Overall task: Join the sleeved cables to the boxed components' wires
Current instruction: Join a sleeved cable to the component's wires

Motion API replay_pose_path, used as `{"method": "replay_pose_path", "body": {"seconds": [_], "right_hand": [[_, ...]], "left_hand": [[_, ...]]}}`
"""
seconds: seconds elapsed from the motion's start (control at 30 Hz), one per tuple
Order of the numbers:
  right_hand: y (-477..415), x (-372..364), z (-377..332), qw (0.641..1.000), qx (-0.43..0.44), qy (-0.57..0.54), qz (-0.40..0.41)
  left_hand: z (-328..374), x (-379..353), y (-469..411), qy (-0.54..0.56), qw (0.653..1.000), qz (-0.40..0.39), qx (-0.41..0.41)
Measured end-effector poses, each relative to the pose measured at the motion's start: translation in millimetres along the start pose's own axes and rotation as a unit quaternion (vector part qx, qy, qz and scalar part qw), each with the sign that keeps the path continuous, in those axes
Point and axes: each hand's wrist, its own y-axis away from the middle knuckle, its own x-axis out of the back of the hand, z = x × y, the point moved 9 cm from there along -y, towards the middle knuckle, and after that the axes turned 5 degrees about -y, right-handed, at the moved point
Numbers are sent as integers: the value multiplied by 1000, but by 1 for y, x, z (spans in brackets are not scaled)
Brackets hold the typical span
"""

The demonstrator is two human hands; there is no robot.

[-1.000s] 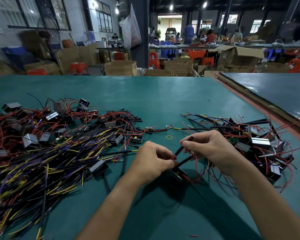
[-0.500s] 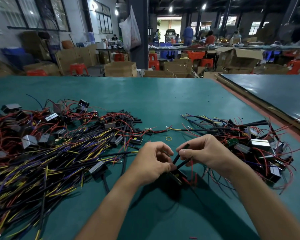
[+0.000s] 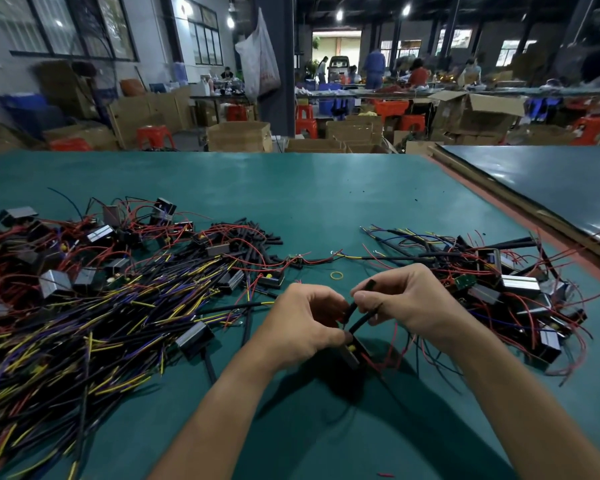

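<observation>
My left hand [image 3: 303, 322] grips a small black boxed component [image 3: 355, 349] with a yellow part and red wires hanging below it. My right hand [image 3: 407, 299] pinches black sleeved cables [image 3: 361, 322] just above that box, fingertips nearly touching the left thumb. A big heap of sleeved cables with yellow, purple and black wires [image 3: 94, 317] covers the left of the green table [image 3: 309, 202]. Boxed components with red wires [image 3: 94, 235] lie at its back. A second pile of components and cables [image 3: 513, 289] sits to the right.
A yellow rubber band [image 3: 336, 275] lies just beyond my hands. A dark board [image 3: 551, 181] borders the table on the right. Cardboard boxes [image 3: 238, 136], red stools and people at benches fill the workshop behind.
Both hands have drawn closer together over the box. My right fingers have slid down along the black sleeves toward my left thumb.
</observation>
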Motion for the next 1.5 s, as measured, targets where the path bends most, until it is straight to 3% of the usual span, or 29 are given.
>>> {"method": "replay_pose_path", "body": {"seconds": [0.3,0.47,0.87,1.17,1.5], "right_hand": [[3,6,2,998,-13,-66,14],[0,14,-3,998,21,-32,44],[4,13,-18,992,104,57,46],[4,11,-22,988,106,104,48],[3,16,-17,982,103,133,85]], "left_hand": [[0,6,2,-86,994,72,-3],[13,14,6,-265,954,131,-51],[-4,14,3,-176,969,175,-9],[3,10,2,-258,959,119,-23],[5,13,3,-244,965,89,-26]]}}
